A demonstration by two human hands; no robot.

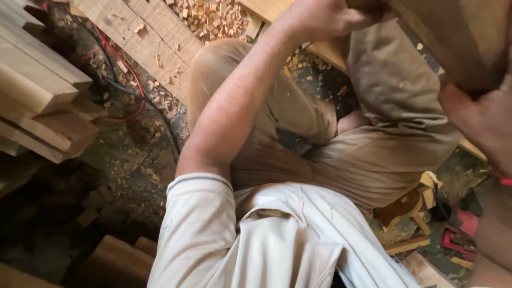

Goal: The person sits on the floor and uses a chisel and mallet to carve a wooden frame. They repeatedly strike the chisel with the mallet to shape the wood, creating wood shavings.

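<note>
Left hand: the left hand (325, 16) reaches up to the top edge of the view, fingers curled shut around something dark at the frame's rim — what it is cannot be told, since it is cut off.
Right hand: the right hand (482, 120) sits at the right edge, pressed against the underside of a brown wood block (458, 37); whether the fingers close round it cannot be told, as they are blurred and partly out of view.
Wood block: large, dark brown, in the upper right corner, above the person's lap and well apart from the left hand's wrist.
Wristband: a red band (505, 181) shows on the right wrist.
Lap: the person sits with knees bent in tan trousers (298, 117), a pale shirt (256, 240) in the foreground.
Plank: a long light plank (144, 37) lies slantwise at the upper left, with chips on it.
Chips: a heap of small wood chips (210, 16) lies at the top centre, just beside the left forearm.
Stack: cut timber pieces (42, 101) are piled at the left edge.
Cables: a red and a black cable (133, 88) run across the dirty floor between stack and plank.
Lower right: wooden offcuts (410, 208) and a red tool (458, 234) — near the right forearm.
</note>
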